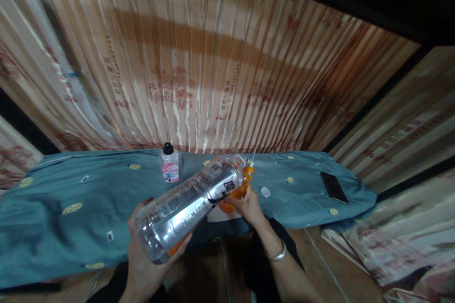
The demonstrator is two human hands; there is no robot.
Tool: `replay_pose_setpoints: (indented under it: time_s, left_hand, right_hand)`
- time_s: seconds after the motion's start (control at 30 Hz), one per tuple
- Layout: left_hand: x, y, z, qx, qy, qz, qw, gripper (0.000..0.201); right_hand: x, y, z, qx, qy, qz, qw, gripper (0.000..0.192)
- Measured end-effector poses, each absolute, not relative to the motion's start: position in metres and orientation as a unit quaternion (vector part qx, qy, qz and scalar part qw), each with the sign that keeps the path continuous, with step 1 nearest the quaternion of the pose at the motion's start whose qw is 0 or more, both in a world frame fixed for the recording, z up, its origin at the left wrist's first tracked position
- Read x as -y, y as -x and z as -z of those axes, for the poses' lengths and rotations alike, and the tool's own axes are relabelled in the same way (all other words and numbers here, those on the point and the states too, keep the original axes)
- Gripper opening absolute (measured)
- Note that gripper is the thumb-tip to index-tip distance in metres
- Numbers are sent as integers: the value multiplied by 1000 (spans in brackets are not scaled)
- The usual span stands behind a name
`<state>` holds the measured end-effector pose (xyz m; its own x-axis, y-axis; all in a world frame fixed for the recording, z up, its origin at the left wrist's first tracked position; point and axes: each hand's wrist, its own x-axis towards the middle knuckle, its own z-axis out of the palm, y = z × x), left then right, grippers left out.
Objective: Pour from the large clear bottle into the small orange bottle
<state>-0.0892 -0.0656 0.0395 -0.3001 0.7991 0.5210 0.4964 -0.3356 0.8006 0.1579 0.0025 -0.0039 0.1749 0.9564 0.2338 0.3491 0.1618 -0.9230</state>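
My left hand [145,255] grips the base of a large clear plastic bottle [188,206], tilted almost flat with its neck pointing away to the right. The neck ends over an orange container [239,191] that my right hand [249,206] holds from the near side. A thin white straw or stick [253,154] pokes up behind the orange container. Whether liquid is flowing cannot be seen. A silver bangle [279,254] circles my right wrist.
A blue-grey cloth with yellow dots [71,199] covers the surface in front of me. On it stand a small clear bottle with a black cap and pink label [169,163] and, far right, a dark phone [334,187]. Pleated patterned curtains [199,57] hang behind.
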Motion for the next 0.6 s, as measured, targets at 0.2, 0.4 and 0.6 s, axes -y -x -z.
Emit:
replay_pose_setpoints:
  time_s: [0.2, 0.4, 0.6]
  left_hand:
    - [61, 97, -32, -532, -612, -576, 98, 91]
    - [62, 92, -34, -542, -583, -594, 113, 91]
    - [66, 86, -43, -558, -563, -592, 142, 89]
  right_hand:
    - [-3, -158, 6, 562, 571, -309, 512, 58]
    - [-3, -159, 7, 556, 591, -290, 506, 61]
    - [-2, -158, 5, 560, 591, -287, 506, 60]
